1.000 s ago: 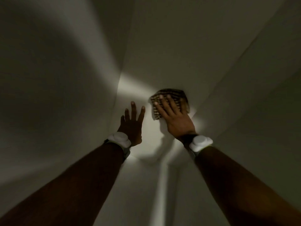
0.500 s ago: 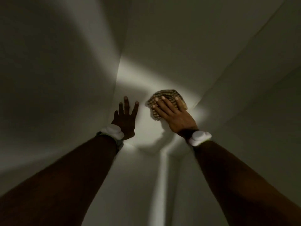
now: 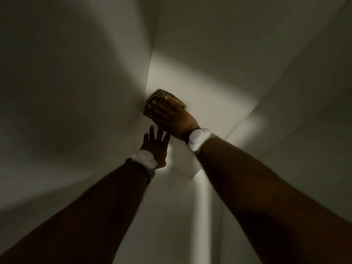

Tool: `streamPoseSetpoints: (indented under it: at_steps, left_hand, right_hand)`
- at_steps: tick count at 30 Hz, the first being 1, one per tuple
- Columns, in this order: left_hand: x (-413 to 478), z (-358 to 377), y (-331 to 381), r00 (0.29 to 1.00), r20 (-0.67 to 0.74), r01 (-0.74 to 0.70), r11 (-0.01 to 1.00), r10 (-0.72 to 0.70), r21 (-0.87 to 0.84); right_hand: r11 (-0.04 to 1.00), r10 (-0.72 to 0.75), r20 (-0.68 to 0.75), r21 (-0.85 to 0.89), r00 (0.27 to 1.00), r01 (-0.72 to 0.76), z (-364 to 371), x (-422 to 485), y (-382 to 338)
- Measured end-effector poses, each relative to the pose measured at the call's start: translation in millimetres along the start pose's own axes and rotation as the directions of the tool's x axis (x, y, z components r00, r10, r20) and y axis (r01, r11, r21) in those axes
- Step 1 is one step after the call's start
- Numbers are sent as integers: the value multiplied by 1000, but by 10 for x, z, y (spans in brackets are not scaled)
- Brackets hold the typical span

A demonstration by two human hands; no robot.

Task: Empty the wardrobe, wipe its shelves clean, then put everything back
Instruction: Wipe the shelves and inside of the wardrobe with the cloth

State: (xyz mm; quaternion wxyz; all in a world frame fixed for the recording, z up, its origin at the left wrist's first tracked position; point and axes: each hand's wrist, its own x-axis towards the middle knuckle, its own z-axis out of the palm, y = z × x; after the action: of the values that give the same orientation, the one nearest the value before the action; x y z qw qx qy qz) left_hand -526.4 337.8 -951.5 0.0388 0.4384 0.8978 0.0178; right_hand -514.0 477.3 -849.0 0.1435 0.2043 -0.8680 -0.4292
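Note:
I am looking into a dim white wardrobe compartment. My right hand (image 3: pixel 172 116) lies flat with straight fingers on a brown checked cloth (image 3: pixel 152 100) and presses it against the lit shelf panel (image 3: pixel 200 88), right in the corner by the left wall. My left hand (image 3: pixel 155 147) is just below it with fingers spread and straight, resting on the same panel and holding nothing. Both wrists carry white bands. The cloth is mostly hidden under my right hand.
The left side wall (image 3: pixel 76 92) meets the lit panel at a corner seam. A darker white panel (image 3: pixel 285 54) slopes across the upper right. A bright vertical edge (image 3: pixel 202 216) runs down between my forearms.
My right hand has slid the cloth leftward into the corner by the left wall. My left hand stays flat and now sits just under the right hand.

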Motion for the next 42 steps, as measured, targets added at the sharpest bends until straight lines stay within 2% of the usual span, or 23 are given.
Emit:
streamPoseSetpoints:
  at_steps: [3, 5, 6, 9, 13, 17, 22, 24, 27, 29, 32, 34, 36, 38, 39, 40, 41, 42]
  left_hand:
    - [41, 120, -129, 997, 14, 75, 997, -76, 23]
    - [38, 159, -155, 997, 17, 70, 996, -71, 57]
    - [35, 167, -178, 999, 3, 48, 998, -48, 40]
    - [-28, 157, -138, 998, -62, -5, 998, 1, -66]
    - [-45, 147, -95, 1000, -9, -24, 989, 23, -145]
    - [-49, 249, -143, 1000, -3, -25, 981, 25, -191]
    - [-283, 814, -143, 958, 280, 132, 966, -67, -221]
    - [-377, 1032, -121, 888, 449, 237, 934, -96, -269]
    - [-513, 1246, -102, 773, 628, 312, 916, -92, -251]
    - [-566, 1311, -53, 746, 657, 319, 925, -109, -208]
    - [-601, 1416, 29, 746, 650, 335, 924, -143, -182]
    - [-578, 1507, 20, 757, 641, 338, 915, -127, -218]
    - [-589, 1572, 10, 776, 617, 335, 916, -134, -222]
    - [-580, 1594, 34, 779, 609, 340, 917, -149, -210]
    - [-573, 1578, 43, 775, 614, 344, 915, -150, -211]
    - [-571, 1554, 50, 768, 623, 347, 914, -149, -210]
    - [-573, 1526, 54, 758, 636, 352, 913, -148, -206]
    - [-564, 1501, 53, 748, 647, 357, 912, -151, -200]
  right_hand:
    - [999, -26, 34, 45, 999, 25, 31, 207, -95]
    - [993, -39, 49, 117, 998, 33, 54, 19, -102]
    - [991, -58, 38, 122, 998, 53, 87, -159, -80]
    - [997, -72, 167, 50, 983, 64, 101, -1057, -3]
    - [998, -12, 229, 70, 973, -4, 36, -2018, -44]
    - [996, 5, 236, 87, 972, -26, 159, -1804, -221]
    - [991, -117, 146, 87, 982, 105, 321, -639, -450]
    - [987, -97, 48, 130, 994, 90, 375, -182, -572]
    - [967, -90, 114, 247, 989, 59, 507, 196, -695]
    - [956, -19, 136, 292, 991, -22, 558, 231, -703]
    - [980, -39, 26, 197, 999, 33, 691, -143, -712]
    - [982, -63, 51, 180, 997, 53, 735, -587, -735]
    - [952, -15, 90, 306, 996, -13, 695, -1186, -790]
    - [831, 141, 127, 524, 982, -187, 563, -1741, -824]
    - [777, 225, 143, 570, 964, -266, 535, -1901, -861]
    - [730, 249, 163, 617, 955, -295, 457, -1941, -871]
    - [742, 252, 143, 606, 957, -286, 506, -1939, -905]
    - [677, 292, 193, 650, 937, -345, 517, -1868, -954]
